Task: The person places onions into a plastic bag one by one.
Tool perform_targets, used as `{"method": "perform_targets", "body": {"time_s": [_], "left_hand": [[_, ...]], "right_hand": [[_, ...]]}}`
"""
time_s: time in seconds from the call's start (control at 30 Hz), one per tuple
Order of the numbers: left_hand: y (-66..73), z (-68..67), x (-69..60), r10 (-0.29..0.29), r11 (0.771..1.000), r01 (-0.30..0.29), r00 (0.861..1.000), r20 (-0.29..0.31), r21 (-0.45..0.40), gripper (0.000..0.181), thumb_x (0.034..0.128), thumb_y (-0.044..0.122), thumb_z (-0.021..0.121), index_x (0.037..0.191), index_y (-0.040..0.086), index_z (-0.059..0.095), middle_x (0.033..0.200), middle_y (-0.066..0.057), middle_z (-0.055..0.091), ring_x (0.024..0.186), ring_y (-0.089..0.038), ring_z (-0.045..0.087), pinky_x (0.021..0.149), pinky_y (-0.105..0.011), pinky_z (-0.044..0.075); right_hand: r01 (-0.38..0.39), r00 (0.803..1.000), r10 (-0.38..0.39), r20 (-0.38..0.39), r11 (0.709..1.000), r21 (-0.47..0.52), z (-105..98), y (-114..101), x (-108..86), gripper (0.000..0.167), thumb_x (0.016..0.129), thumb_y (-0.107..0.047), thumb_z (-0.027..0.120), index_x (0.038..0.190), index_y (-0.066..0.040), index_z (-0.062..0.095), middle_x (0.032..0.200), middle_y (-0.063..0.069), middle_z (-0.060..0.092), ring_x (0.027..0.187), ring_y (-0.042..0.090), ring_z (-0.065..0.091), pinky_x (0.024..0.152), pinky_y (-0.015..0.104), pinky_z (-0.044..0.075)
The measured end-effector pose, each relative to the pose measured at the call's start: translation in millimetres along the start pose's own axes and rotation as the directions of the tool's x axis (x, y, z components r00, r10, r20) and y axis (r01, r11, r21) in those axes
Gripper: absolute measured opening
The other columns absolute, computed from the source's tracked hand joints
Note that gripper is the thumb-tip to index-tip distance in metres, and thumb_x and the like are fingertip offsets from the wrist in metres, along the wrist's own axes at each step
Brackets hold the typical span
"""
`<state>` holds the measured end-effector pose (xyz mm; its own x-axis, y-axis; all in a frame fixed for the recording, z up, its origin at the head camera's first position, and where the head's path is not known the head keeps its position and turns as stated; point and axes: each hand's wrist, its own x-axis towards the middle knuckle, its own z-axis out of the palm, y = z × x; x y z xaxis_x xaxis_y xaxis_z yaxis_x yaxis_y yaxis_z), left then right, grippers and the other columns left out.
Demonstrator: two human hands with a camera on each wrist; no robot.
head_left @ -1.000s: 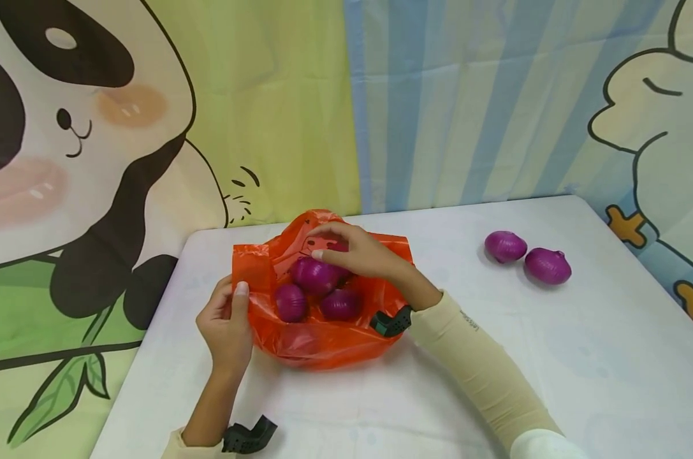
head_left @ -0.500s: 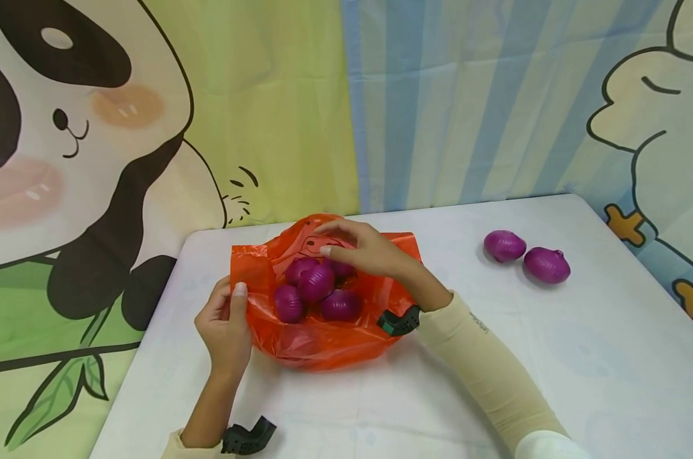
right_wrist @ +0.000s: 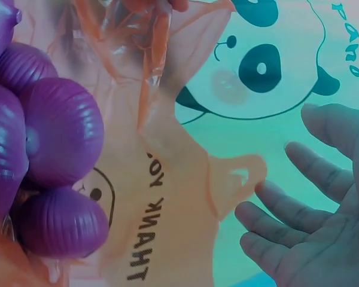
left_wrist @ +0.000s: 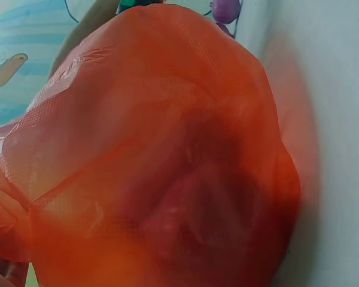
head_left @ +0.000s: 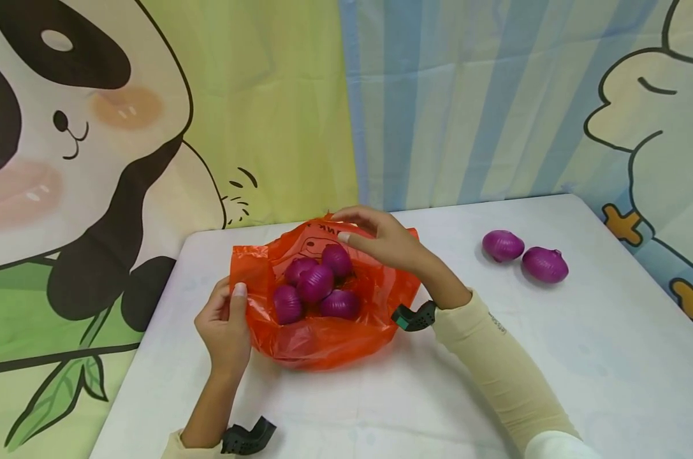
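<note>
We judge that the orange-red plastic bag (head_left: 323, 350) could sag and spill its red onions (head_left: 315, 284) if the left hand (head_left: 226, 322), pinching its left edge between thumb and fingers, slackened, since the right hand (head_left: 385, 238), fingers loosely spread near the far rim, holds nothing. The loose onions (head_left: 544, 265) on the white table (head_left: 604, 357) could roll if bumped. We count one bag, five onions visible inside it, and two on the table, well to its right
</note>
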<state>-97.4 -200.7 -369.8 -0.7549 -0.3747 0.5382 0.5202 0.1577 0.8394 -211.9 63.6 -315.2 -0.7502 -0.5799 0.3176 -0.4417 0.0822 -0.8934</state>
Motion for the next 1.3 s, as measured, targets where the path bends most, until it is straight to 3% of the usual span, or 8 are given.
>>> {"method": "perform_targets", "body": {"time_s": [0.3,0.57,0.73,1.07,1.3], "left_hand": [[-1.6,-0.9,0.0,0.003,1.000,-0.002,1.000,-0.016,0.015,0.018,0.0966,0.003,0.056,0.098,-0.011,0.067,0.114,-0.015,0.066,0.101,-0.023,0.065,0.084,-0.025,0.054],[-5.8,-2.7,0.4,0.022,0.998,-0.022,1.000,-0.003,-0.059,0.020,0.0959,0.002,0.057,0.095,-0.017,0.064,0.112,-0.019,0.065,0.096,-0.025,0.064,0.083,-0.025,0.054],[-7.8,-3.1,0.7,0.017,0.999,-0.017,1.000,-0.002,-0.047,0.020,0.0964,0.003,0.057,0.096,-0.015,0.065,0.113,-0.019,0.065,0.098,-0.024,0.064,0.083,-0.025,0.054],[-5.8,-1.2,2.3,0.034,0.998,-0.034,0.999,0.012,-0.044,0.019,0.0960,0.002,0.056,0.097,-0.014,0.065,0.113,-0.019,0.065,0.098,-0.025,0.065,0.083,-0.026,0.054],[-7.2,-1.0,1.9,0.017,1.000,-0.017,1.000,0.006,-0.012,0.021,0.0966,0.005,0.057,0.098,-0.015,0.065,0.113,-0.018,0.065,0.099,-0.024,0.065,0.083,-0.025,0.054]], "right_hand": [[-0.007,0.998,0.003,-0.065,0.998,-0.063,-15.1,-1.0,-12.0,0.037,0.097,-0.014,0.060,0.132,-0.003,0.056,0.138,0.007,0.051,0.136,0.017,0.039,0.114,0.039,0.028],[-0.026,0.996,0.018,-0.090,0.995,-0.091,-34.2,3.1,-20.8,0.034,0.099,-0.013,0.055,0.132,-0.003,0.056,0.135,0.010,0.053,0.133,0.020,0.043,0.113,0.042,0.030],[-0.050,0.993,0.037,-0.113,0.993,-0.111,-44.3,6.1,-28.0,0.036,0.099,-0.015,0.056,0.134,-0.003,0.055,0.136,0.009,0.053,0.131,0.020,0.045,0.113,0.038,0.030],[-0.155,0.971,0.119,-0.207,0.974,-0.167,-69.3,18.7,-54.7,0.043,0.099,-0.022,0.059,0.137,-0.004,0.052,0.135,0.010,0.054,0.127,0.025,0.050,0.111,0.042,0.033],[-0.181,0.964,0.136,-0.228,0.965,-0.190,-83.8,21.3,-65.7,0.046,0.096,-0.021,0.064,0.137,-0.004,0.052,0.136,0.011,0.053,0.130,0.027,0.046,0.112,0.042,0.031]]}}
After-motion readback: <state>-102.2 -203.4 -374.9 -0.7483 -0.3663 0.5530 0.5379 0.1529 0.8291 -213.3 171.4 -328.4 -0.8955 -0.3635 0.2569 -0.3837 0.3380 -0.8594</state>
